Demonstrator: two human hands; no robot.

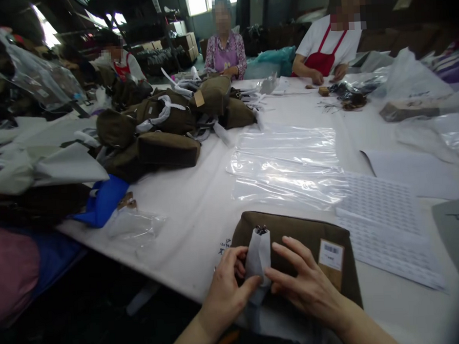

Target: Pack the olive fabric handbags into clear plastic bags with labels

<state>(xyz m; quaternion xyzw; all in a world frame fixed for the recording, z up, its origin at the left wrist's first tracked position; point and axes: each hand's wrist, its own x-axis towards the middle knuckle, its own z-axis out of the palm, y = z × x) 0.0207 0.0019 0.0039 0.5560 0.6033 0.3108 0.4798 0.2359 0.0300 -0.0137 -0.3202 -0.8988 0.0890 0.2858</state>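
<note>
An olive-brown bag (294,230) lies flat on the table in front of me. A white wrapping sheet (258,258) is folded around a narrow part on top of it, with dark metal bits showing at its far end. My left hand (229,282) grips the wrapping between thumb and curled fingers. My right hand (302,276) is beside it, fingers spread, with fingertips at the wrapping's right edge. A brown tag (331,274) with a white barcode label (331,254) rests on the bag's right part.
Clear plastic bags (286,164) lie beyond the bag. Printed sheets (386,225) are to its right. Brown bags (165,124) are piled at the back left, near a blue cloth (104,201). Co-workers, one in a purple apron (225,56), are across the white table (179,236).
</note>
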